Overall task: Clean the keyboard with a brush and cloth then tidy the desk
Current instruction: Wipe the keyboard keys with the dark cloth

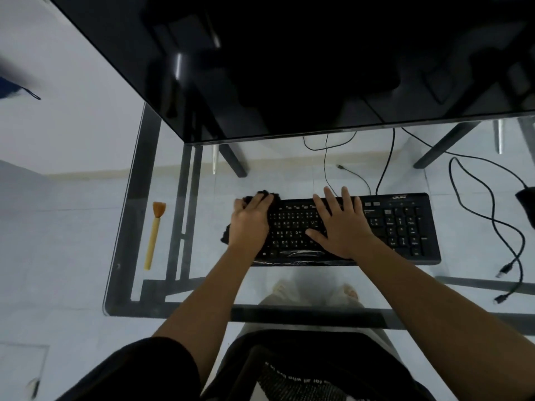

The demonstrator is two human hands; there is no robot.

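Dark monitor [289, 68] fills the upper frame above the glass desk [127, 256]; black keyboard [405, 224] lies at centre, its left end hidden. Right hand [341, 224] rests flat on the keys with fingers spread, and left hand [252, 224], fingers extended, presses a largely covered black cloth [264, 194] at the keyboard's left end. Brush [153, 235] lies apart at centre left.

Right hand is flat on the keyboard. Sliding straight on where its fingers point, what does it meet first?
Probably the thin black cable just behind the keyboard, then the monitor. The right hand has fingertips at the keyboard's back edge; the glass desk leaves the cable's height unclear.
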